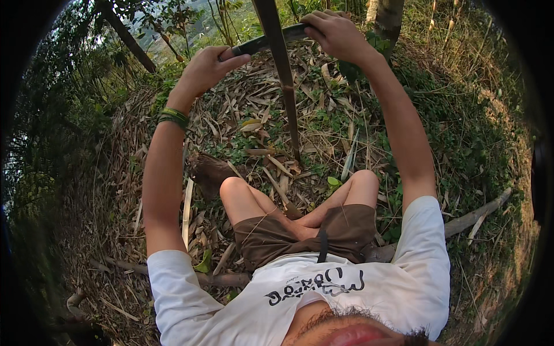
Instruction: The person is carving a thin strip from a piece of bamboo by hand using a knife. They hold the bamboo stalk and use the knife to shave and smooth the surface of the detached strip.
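You have two hands, your left hand (209, 72) and your right hand (334, 36), on one dark curved bar (254, 45), and one narrow pole (285, 81) before you. You wear at least two wristbands (174, 117), one white shirt (416, 259), one pair of brown shorts (259, 236) and one black strap (322, 248). Two knees (365, 183) show. On the ground (502, 109) you have one thick chunk of wood (208, 172) and two visible log stretches (464, 224), perhaps joined behind you. At least two tree trunks (390, 24) stand toward its far edge. Dry leaves (228, 109) are too many to count.

Large black lettering (314, 284) in uneven, brush-like strokes stands across the chest of the white T-shirt (398, 288)
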Demonstrator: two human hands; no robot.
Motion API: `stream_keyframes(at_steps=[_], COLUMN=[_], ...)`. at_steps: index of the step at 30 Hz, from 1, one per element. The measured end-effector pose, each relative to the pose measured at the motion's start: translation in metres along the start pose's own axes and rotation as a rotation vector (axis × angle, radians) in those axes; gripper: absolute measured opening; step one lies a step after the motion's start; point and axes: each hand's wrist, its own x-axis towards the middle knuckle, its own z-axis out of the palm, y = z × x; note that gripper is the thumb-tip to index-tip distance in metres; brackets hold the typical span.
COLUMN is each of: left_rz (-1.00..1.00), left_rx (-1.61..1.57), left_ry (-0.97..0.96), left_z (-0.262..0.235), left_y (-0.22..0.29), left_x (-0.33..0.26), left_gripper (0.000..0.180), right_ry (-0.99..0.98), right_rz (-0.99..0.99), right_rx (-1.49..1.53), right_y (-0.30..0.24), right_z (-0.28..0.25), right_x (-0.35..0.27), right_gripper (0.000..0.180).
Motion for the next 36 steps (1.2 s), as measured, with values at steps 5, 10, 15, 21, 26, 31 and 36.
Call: stream_keyframes(at_steps=[5, 10, 15, 21, 26, 31, 36], left_rz=[-0.082, 0.059, -0.349, -0.066, 0.096, 0.145, -0.032], left_rx=[-0.038, 0.159, 0.031, -0.049, 0.013, -0.125, 0.033], left_ry=[-0.055, 0.011, -0.155, -0.046, 0.003, 0.035, -0.068], left_z=[0.001, -0.050, -0.111, 0.067, 0.016, 0.013, 0.067], left_y=[0.001, -0.025, 0.093, -0.006, -0.020, -0.010, 0.017], left_x=[0.024, 0.024, 0.025, 0.025, 0.043, 0.038, 0.016], left_gripper=[0.064, 0.062, 0.044, 0.065, 0.063, 0.065, 0.067], right_ry=[-0.110, -0.225, -0.056, -0.200, -0.262, -0.152, -0.187], right_rz=[0.051, 0.155, 0.051, 0.051, 0.224, 0.175, 0.081], right_rx=[-0.040, 0.243, 0.271, 0.170, 0.396, 0.285, 0.266], right_y=[0.013, -0.014, 0.006, 0.037, 0.012, 0.012, 0.026], right_z=[0.050, 0.003, -0.051, 0.057, 0.004, -0.047, 0.019], right_x=[-0.012, 0.050, 0.067, -0.054, 0.011, 0.010, -0.076], right_gripper=[0.028, 0.030, 0.029, 0.031, 0.026, 0.024, 0.029])
